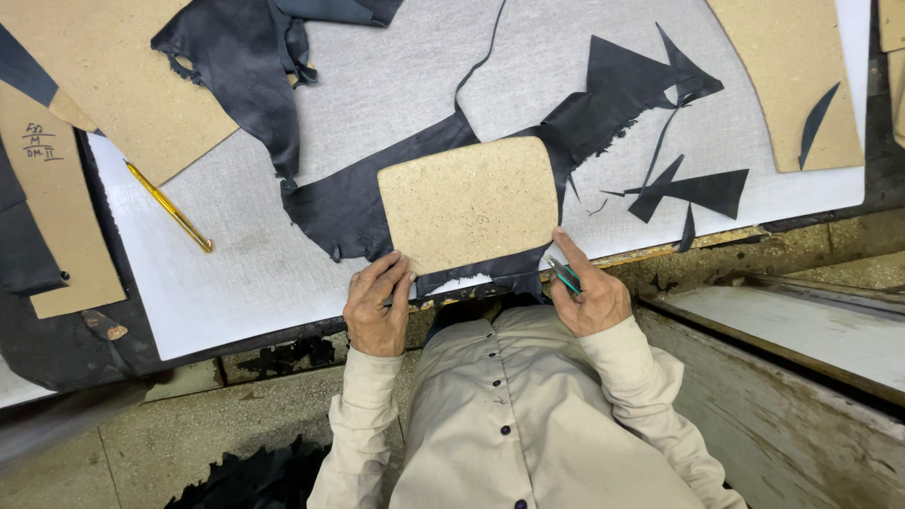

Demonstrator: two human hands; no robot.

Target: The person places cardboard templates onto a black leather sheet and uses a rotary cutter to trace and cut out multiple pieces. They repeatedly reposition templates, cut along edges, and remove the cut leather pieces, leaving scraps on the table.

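Note:
A rounded cardboard pattern [468, 200] lies on a piece of dark navy leather [344, 203] at the near edge of the grey cutting board [236, 273]. My left hand [375, 306] rests its fingertips on the pattern's lower left corner and the leather beneath. My right hand [585, 294] grips a small green-handled cutting tool [564, 274], its index finger pressed against the pattern's lower right corner.
Larger cardboard patterns lie at the far left [123, 85] and far right [797, 75]. A yellow pencil [170, 207] lies on the board's left. Dark leather offcuts [693, 188] are scattered on the right. More leather [240, 66] is bunched at top.

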